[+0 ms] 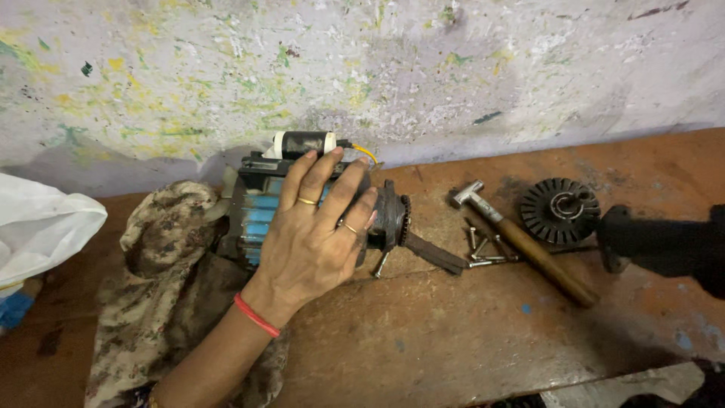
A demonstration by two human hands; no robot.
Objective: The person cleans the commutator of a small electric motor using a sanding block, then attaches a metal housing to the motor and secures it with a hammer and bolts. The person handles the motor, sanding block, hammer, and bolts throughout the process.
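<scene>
Left hand (317, 238) is lying open, fingers spread, on the blue motor (260, 215) at the worktop's (453, 332) far left by the wall, fan (559, 209) already off and lying right beside hammer (529, 245) and loose bolts (483, 251), right hand not showing.

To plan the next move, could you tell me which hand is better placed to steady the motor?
Left, probably: the left hand rests flat on the blue motor, while the right hand is out of view.
</scene>
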